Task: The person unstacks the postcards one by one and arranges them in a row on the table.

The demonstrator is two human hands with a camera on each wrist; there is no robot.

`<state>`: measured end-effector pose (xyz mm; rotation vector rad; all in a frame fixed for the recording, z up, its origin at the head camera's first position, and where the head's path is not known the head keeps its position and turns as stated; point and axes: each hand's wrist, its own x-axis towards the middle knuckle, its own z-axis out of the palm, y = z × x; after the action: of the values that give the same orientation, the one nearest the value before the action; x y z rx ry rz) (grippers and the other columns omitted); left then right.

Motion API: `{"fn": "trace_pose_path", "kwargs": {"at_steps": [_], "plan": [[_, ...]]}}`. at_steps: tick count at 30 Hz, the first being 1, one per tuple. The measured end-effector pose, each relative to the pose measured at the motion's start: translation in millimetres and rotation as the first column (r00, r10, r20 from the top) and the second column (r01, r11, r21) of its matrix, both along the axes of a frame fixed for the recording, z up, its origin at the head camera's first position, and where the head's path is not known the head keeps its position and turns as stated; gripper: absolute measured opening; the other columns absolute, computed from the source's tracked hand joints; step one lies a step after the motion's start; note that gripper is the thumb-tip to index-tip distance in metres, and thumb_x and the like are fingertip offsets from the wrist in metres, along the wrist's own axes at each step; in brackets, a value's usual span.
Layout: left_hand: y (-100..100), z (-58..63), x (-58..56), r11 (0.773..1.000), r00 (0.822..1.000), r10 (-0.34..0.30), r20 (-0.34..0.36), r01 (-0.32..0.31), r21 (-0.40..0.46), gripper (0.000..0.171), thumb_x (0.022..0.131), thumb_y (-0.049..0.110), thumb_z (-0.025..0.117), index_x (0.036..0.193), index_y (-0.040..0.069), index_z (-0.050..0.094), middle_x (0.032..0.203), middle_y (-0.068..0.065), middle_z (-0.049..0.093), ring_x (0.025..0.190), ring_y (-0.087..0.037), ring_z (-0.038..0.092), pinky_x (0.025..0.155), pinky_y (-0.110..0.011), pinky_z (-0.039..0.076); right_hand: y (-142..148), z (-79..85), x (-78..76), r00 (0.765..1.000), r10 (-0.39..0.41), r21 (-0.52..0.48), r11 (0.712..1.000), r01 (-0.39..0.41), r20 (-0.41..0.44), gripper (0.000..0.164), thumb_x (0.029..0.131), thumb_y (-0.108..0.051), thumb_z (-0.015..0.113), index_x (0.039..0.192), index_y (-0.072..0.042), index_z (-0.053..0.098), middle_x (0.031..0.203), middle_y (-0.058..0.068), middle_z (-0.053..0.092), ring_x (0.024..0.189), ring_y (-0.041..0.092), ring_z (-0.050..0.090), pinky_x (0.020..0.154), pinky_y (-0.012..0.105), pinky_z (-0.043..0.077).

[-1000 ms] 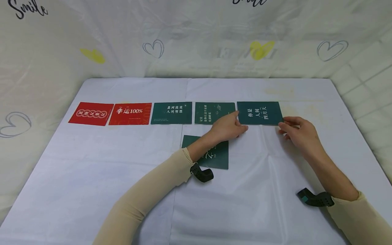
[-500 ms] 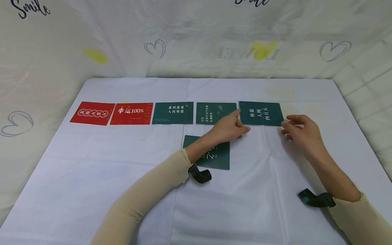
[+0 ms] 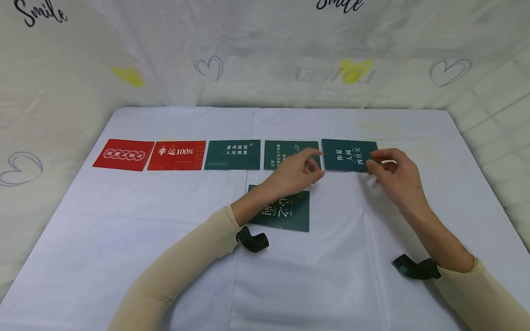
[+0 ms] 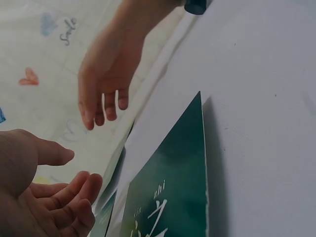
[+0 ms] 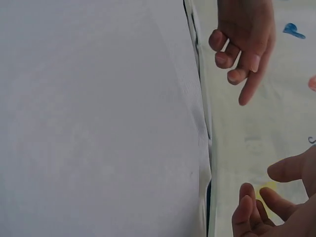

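Observation:
In the head view my left hand (image 3: 291, 174) is above the green card with a small planet drawing (image 3: 273, 149), covering part of it. Its fingers are loosely bent with nothing between them, as the left wrist view also shows. My right hand (image 3: 397, 177) hovers by the right end of the darker green card (image 3: 345, 156), thumb and fingers apart in the right wrist view. Below the row a larger-looking green card (image 3: 296, 216) lies partly under my left forearm; its edge stands out in the left wrist view.
Further left in the row lie another green card (image 3: 232, 156) and two red cards, one marked 100% (image 3: 175, 156) and one with ringed characters (image 3: 123, 155). A white cloth covers the table (image 3: 145, 257). A patterned pale curtain (image 3: 256, 37) hangs behind its far edge.
My left hand has drawn back left from the rightmost card's left edge. My right hand has shifted left, over that card's right end. The cards keep about the same places.

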<state>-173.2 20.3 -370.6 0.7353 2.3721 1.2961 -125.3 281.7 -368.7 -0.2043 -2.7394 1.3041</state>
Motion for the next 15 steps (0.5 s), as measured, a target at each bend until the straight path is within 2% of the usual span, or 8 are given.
{"fn": "trace_pose_path", "kwargs": {"at_steps": [6,12,15], "plan": [[-17,0.2,2.8,0.999,0.998,-0.013,-0.063,0.011,-0.037,0.049,0.104,0.024,0.063,0.149,0.009,0.052,0.116,-0.004,0.071,0.097,-0.013,0.068,0.072,-0.021,0.051,-19,3.1,4.8,0.993,0.099,0.032,0.995,-0.097,-0.062,0.034,0.105,-0.027,0.063,0.13,-0.005,0.063,0.119,0.003,0.058,0.082,-0.003,0.062,0.068,0.009,0.048],[-35,1.2,8.7,0.997,0.995,-0.014,-0.099,0.007,-0.073,0.043,0.104,0.024,0.063,0.146,0.012,0.057,0.115,0.001,0.07,0.105,-0.011,0.066,0.083,-0.025,0.053,-38,3.4,11.4,0.973,0.196,0.064,0.98,-0.19,-0.122,0.027,0.103,-0.021,0.066,0.127,-0.006,0.065,0.124,0.009,0.063,0.094,-0.015,0.056,0.081,0.004,0.043],[-44,3.4,11.9,0.996,0.993,-0.016,-0.12,0.006,-0.084,0.041,0.104,0.023,0.064,0.143,0.011,0.059,0.114,0.001,0.07,0.106,-0.011,0.065,0.087,-0.028,0.053,-46,4.2,13.9,0.96,0.239,0.081,0.97,-0.23,-0.144,0.026,0.103,-0.019,0.067,0.125,-0.006,0.066,0.121,0.01,0.063,0.096,-0.01,0.056,0.081,0.004,0.043]]}}
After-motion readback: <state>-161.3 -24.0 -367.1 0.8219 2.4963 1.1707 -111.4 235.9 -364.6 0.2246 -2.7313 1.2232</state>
